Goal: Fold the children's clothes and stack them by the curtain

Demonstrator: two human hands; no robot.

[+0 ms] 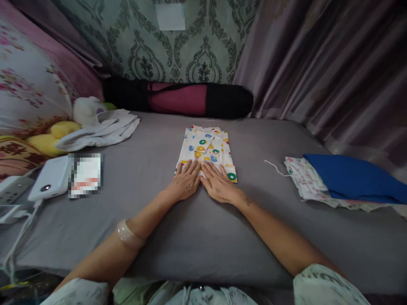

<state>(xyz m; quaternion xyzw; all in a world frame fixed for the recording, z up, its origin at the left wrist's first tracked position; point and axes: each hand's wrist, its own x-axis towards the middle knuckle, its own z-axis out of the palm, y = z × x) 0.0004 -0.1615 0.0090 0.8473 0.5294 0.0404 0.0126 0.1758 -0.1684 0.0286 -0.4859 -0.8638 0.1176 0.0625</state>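
Observation:
A small white garment (205,144) with a colourful print lies folded into a rectangle on the grey sheet (152,237). Its neckline end points away from me. Flat on its near end rests my left hand (187,181), fingers stretched forward. Beside it my right hand (219,182) also lies flat, with the thumbs close together. Both palms press on the cloth and hide part of its near edge. Neither hand grips anything. A pale bangle (129,234) circles my left forearm.
Stacked at the right are a blue folded cloth (356,178) and printed white clothes (307,180). A crumpled pale garment (104,129), plush toys (52,137) and a white power bank (51,178) with cables lie left. A black and maroon bag (178,97) lies along the wall.

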